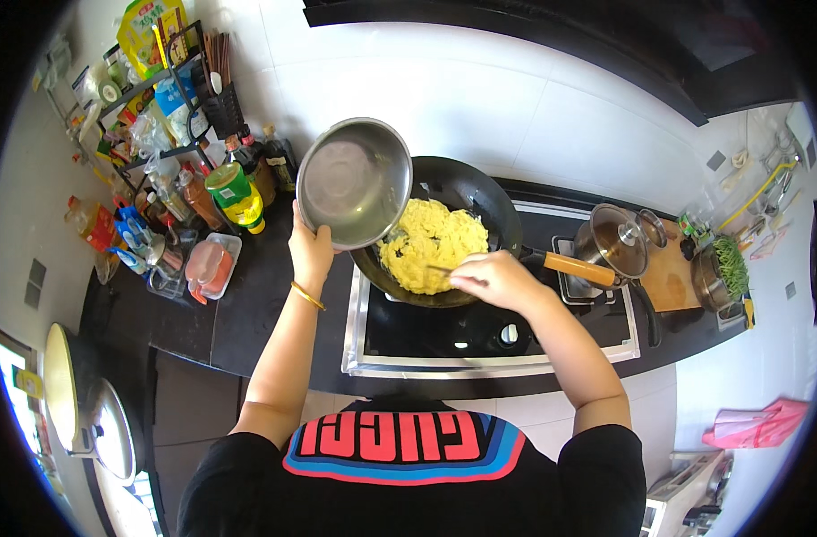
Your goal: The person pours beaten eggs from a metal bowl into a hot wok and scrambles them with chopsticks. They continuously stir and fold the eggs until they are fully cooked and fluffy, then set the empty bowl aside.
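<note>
My left hand grips the rim of a steel bowl, which is tilted so that its inside shows. The bowl hangs above the left edge of a dark wok with a wooden handle. Soft yellow scrambled egg lies spread in the wok. Over the near right part of the egg, my right hand is closed on a thin utensil. Its tip reaches into the egg, and its exact kind is hard to make out.
The wok stands on a black gas hob. To the right are a lidded pot, a wooden cutting board and a pot with greens. Bottles, a plastic box of reddish food and a seasoning rack stand left.
</note>
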`<action>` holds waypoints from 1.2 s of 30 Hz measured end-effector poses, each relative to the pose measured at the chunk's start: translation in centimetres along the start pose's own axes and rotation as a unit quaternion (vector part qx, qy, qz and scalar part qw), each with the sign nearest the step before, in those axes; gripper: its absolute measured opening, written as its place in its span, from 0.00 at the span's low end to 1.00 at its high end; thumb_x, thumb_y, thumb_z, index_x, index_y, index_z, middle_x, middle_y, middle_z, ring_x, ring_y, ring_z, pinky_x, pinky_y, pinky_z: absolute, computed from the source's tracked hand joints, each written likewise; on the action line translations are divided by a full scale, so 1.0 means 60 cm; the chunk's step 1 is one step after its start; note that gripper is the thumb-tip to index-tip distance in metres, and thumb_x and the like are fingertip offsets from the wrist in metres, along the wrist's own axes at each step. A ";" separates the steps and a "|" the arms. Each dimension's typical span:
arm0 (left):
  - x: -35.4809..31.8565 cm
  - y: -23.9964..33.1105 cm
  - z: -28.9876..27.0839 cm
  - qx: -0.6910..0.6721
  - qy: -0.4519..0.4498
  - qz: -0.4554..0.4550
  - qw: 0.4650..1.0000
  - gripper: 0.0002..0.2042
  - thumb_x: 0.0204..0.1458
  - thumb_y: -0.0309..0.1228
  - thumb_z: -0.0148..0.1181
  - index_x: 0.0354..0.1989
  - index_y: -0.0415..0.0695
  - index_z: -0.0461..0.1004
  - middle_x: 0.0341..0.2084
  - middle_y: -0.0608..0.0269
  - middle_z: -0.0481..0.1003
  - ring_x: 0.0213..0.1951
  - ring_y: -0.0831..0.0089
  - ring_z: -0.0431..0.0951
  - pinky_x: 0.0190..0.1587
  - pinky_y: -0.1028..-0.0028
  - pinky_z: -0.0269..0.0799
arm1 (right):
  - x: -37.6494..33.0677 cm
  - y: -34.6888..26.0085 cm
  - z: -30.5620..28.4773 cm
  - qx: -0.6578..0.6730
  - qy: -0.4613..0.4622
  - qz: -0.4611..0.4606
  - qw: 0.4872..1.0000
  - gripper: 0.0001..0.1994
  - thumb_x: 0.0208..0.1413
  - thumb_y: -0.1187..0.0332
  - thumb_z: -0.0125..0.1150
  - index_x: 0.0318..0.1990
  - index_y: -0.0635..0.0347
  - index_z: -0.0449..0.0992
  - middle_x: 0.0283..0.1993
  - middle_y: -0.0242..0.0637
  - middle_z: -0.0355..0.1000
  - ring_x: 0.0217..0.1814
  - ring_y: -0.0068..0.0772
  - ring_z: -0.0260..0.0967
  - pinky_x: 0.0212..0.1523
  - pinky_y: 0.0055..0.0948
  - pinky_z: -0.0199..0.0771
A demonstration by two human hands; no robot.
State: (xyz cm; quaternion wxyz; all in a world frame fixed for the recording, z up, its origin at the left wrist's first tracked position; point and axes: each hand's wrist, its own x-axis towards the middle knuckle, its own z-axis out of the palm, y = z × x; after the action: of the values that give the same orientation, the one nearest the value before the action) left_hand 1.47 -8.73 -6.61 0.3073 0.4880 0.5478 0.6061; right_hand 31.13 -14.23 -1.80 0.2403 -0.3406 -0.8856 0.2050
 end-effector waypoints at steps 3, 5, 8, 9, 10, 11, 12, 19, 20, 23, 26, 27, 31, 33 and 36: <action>0.003 -0.001 0.008 -0.029 -0.012 -0.035 0.999 0.33 0.44 0.17 0.42 0.64 0.42 0.48 0.42 0.47 0.72 0.32 0.63 0.79 0.24 0.72 0.79 | 0.039 0.031 0.052 0.011 0.061 0.016 0.998 0.07 0.52 0.65 0.59 0.32 0.58 0.78 0.30 0.40 0.73 0.28 0.40 0.71 0.30 0.31 0.70; 0.003 0.002 0.014 -0.044 -0.021 -0.038 0.998 0.33 0.44 0.17 0.42 0.64 0.43 0.49 0.42 0.47 0.72 0.33 0.63 0.79 0.24 0.72 0.80 | 0.058 0.089 0.066 0.015 0.136 0.052 0.989 0.07 0.52 0.66 0.59 0.32 0.58 0.78 0.30 0.41 0.73 0.28 0.41 0.71 0.29 0.31 0.69; -0.001 0.001 0.003 -0.040 -0.012 -0.030 0.999 0.32 0.44 0.17 0.42 0.63 0.44 0.51 0.43 0.47 0.72 0.33 0.63 0.79 0.25 0.72 0.80 | 0.042 0.130 0.024 -0.067 0.181 0.107 0.975 0.07 0.52 0.68 0.58 0.31 0.62 0.77 0.27 0.44 0.72 0.25 0.43 0.70 0.27 0.33 0.68; -0.004 0.004 -0.003 -0.030 -0.005 -0.028 0.999 0.32 0.44 0.17 0.42 0.63 0.44 0.51 0.43 0.47 0.72 0.33 0.63 0.79 0.25 0.72 0.80 | 0.022 0.118 -0.002 -0.074 0.131 0.112 0.982 0.07 0.52 0.67 0.58 0.31 0.61 0.77 0.26 0.44 0.72 0.24 0.42 0.70 0.27 0.32 0.69; -0.005 0.006 -0.008 -0.020 0.006 -0.025 0.999 0.32 0.44 0.17 0.41 0.63 0.45 0.51 0.42 0.47 0.72 0.33 0.63 0.79 0.25 0.72 0.80 | 0.008 0.093 -0.022 -0.082 0.078 0.112 0.987 0.07 0.52 0.67 0.59 0.31 0.61 0.78 0.26 0.43 0.72 0.24 0.41 0.70 0.27 0.32 0.69; -0.005 0.006 -0.010 -0.024 0.009 -0.020 0.999 0.32 0.44 0.16 0.42 0.63 0.45 0.51 0.43 0.47 0.72 0.33 0.63 0.79 0.25 0.71 0.80 | -0.004 0.066 -0.024 -0.051 0.062 0.079 0.994 0.07 0.52 0.66 0.59 0.31 0.60 0.78 0.25 0.42 0.72 0.23 0.39 0.70 0.27 0.31 0.69; -0.006 0.004 -0.012 -0.027 0.012 -0.016 0.999 0.32 0.44 0.16 0.42 0.63 0.45 0.51 0.43 0.47 0.72 0.33 0.62 0.79 0.25 0.71 0.80 | -0.015 0.039 -0.021 -0.018 0.046 0.045 0.998 0.07 0.52 0.66 0.59 0.30 0.59 0.78 0.25 0.40 0.73 0.23 0.36 0.70 0.26 0.30 0.69; -0.014 0.008 0.008 -0.064 -0.002 -0.034 0.997 0.32 0.44 0.17 0.42 0.63 0.45 0.51 0.41 0.47 0.73 0.33 0.62 0.79 0.25 0.71 0.80 | 0.043 0.112 0.052 -0.023 0.149 0.061 0.987 0.06 0.52 0.68 0.58 0.34 0.60 0.77 0.29 0.43 0.72 0.25 0.41 0.69 0.28 0.32 0.68; -0.014 0.012 0.007 -0.060 -0.004 -0.038 0.997 0.32 0.44 0.17 0.42 0.63 0.45 0.51 0.41 0.47 0.73 0.33 0.62 0.79 0.25 0.71 0.80 | 0.035 0.130 0.040 -0.046 0.189 0.074 0.978 0.06 0.52 0.69 0.58 0.33 0.60 0.77 0.28 0.43 0.72 0.24 0.41 0.69 0.27 0.32 0.68; -0.018 0.008 -0.008 -0.051 0.008 -0.035 0.998 0.32 0.44 0.18 0.43 0.63 0.44 0.51 0.40 0.48 0.73 0.32 0.62 0.79 0.25 0.71 0.80 | 0.000 0.094 -0.030 -0.052 0.064 0.152 0.985 0.05 0.51 0.70 0.58 0.29 0.60 0.78 0.27 0.43 0.72 0.23 0.39 0.70 0.26 0.30 0.68; -0.024 0.024 -0.009 -0.018 0.009 -0.035 0.999 0.25 0.46 0.16 0.41 0.57 0.37 0.57 0.42 0.48 0.71 0.35 0.62 0.79 0.27 0.72 0.81 | -0.015 0.014 -0.019 0.020 0.019 0.059 0.998 0.05 0.52 0.70 0.58 0.31 0.59 0.78 0.27 0.40 0.73 0.25 0.39 0.71 0.27 0.30 0.69; -0.022 0.013 -0.007 -0.016 0.011 -0.026 0.999 0.27 0.45 0.17 0.42 0.59 0.38 0.54 0.41 0.47 0.72 0.33 0.61 0.79 0.27 0.71 0.80 | -0.006 0.010 -0.003 0.022 0.024 0.023 0.999 0.05 0.52 0.70 0.58 0.33 0.60 0.78 0.29 0.38 0.74 0.22 0.33 0.69 0.24 0.27 0.68; -0.013 -0.013 0.006 0.005 0.005 -0.010 1.000 0.33 0.43 0.20 0.46 0.63 0.38 0.49 0.37 0.43 0.74 0.31 0.59 0.80 0.27 0.69 0.79 | 0.027 0.085 0.051 -0.013 0.107 0.045 0.993 0.06 0.52 0.69 0.58 0.33 0.62 0.77 0.31 0.43 0.73 0.30 0.42 0.71 0.30 0.31 0.70; -0.013 -0.010 0.003 0.019 0.010 0.001 1.000 0.34 0.43 0.21 0.46 0.64 0.38 0.48 0.36 0.42 0.75 0.30 0.58 0.80 0.27 0.69 0.78 | 0.023 0.111 0.032 -0.046 0.156 0.096 0.982 0.05 0.52 0.70 0.58 0.32 0.62 0.77 0.29 0.42 0.72 0.26 0.44 0.70 0.28 0.32 0.69; -0.018 -0.010 -0.006 0.026 0.026 0.019 0.999 0.34 0.43 0.21 0.46 0.64 0.37 0.48 0.33 0.43 0.75 0.27 0.59 0.80 0.26 0.69 0.78 | -0.023 0.086 -0.014 -0.046 0.091 0.112 0.989 0.06 0.51 0.69 0.59 0.31 0.61 0.78 0.27 0.42 0.73 0.23 0.36 0.70 0.25 0.30 0.68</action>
State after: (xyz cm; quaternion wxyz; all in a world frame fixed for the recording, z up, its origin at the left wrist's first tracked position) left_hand 1.39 -9.68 -7.44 0.2689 0.4904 0.5619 0.6095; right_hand 35.11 -11.47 -4.25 0.2792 -0.4652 -0.8250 0.1580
